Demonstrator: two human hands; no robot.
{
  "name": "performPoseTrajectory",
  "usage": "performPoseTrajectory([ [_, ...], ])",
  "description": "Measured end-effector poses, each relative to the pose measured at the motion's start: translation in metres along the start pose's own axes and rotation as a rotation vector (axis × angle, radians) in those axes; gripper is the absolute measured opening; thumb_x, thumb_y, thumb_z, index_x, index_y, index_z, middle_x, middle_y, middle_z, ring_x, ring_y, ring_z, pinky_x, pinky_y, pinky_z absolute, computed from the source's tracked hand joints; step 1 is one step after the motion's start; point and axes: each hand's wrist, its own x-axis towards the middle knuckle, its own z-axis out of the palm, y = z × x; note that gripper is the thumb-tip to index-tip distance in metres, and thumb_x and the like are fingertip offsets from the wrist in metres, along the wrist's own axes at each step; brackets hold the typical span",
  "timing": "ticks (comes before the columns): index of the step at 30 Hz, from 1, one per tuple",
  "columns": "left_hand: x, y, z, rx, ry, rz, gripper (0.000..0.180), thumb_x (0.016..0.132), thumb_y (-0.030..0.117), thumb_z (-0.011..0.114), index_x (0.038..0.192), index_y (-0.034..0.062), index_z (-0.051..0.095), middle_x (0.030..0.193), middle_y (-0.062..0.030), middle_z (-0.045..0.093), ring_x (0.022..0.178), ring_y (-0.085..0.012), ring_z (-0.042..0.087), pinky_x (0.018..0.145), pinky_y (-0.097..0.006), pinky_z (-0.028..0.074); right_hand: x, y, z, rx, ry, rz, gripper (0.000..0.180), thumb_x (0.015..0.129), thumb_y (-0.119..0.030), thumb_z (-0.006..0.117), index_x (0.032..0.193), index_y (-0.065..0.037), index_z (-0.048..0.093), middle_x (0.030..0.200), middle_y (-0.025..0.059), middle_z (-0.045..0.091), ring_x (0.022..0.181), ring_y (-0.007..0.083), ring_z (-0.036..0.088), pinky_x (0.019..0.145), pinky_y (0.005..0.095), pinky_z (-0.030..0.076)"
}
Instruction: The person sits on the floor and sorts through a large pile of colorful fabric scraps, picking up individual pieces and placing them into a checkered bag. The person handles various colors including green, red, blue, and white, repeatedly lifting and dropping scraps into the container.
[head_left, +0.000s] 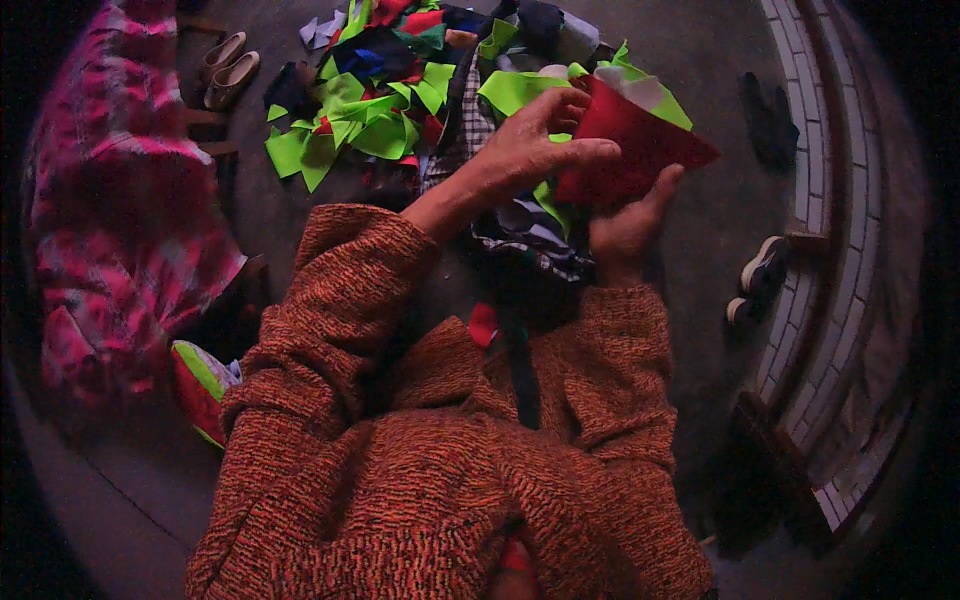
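Note:
A red piece of cloth (645,150) with a pointed right corner is held up between my two hands. My left hand (540,140) is closed on its left side, fingers curled at the upper edge and thumb across the front. From below, my right hand (625,225) grips it with the thumb on the front; its other fingers are hidden behind the cloth. Lime-green cloth (672,108) and a whitish scrap show just behind the red piece. Under my left wrist lies a dark checked cloth (475,125).
A heap of lime-green, red, blue and dark scraps (365,110) spreads on the floor ahead. Pale shoes (230,80) stand at far left, near a pink patterned cloth (120,200). Dark shoes (762,270) and a dark cloth (768,125) lie right, by a white-brick-patterned ledge (850,270).

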Motion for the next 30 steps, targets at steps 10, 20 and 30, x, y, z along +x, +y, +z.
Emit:
performPoseTrajectory([
  [10, -0.004, 0.001, -0.004, -0.69, -0.144, -0.144, 0.061, 0.086, 0.048, 0.052, 0.126, 0.0023, 0.044, 0.115, -0.0144, 0.056, 0.102, -0.0249, 0.058, 0.09, -0.038, 0.046, 0.005, 0.01, -0.02, -0.445, -0.321, -0.123, 0.057, 0.08, -0.027, 0.069, 0.126, -0.005, 0.043, 0.12, 0.0102, 0.052, 0.11, 0.022, 0.051, 0.096, 0.0368, 0.041],
  [20, -0.005, -0.015, -0.013, -0.81, -0.035, -0.425, 0.04, 0.088, 0.033, 0.047, 0.113, 0.0026, 0.053, 0.102, -0.015, 0.062, 0.09, -0.0276, 0.062, 0.082, -0.042, 0.049, 0.009, 0.026, -0.016, -0.459, -0.25, -0.231, 0.037, 0.08, -0.008, 0.068, 0.113, -0.004, 0.052, 0.117, 0.0089, 0.055, 0.11, 0.02, 0.05, 0.095, 0.0341, 0.04],
  [30, -0.005, -0.017, -0.019, -0.63, 0.097, -0.293, 0.034, 0.09, 0.029, 0.047, 0.108, 0.0009, 0.054, 0.095, -0.0102, 0.062, 0.083, -0.0224, 0.061, 0.078, -0.038, 0.05, 0.012, -0.001, -0.004, -0.126, -0.277, -0.175, 0.038, 0.082, -0.026, 0.067, 0.109, -0.004, 0.051, 0.118, 0.0132, 0.054, 0.111, 0.0202, 0.047, 0.099, 0.0354, 0.036],
])
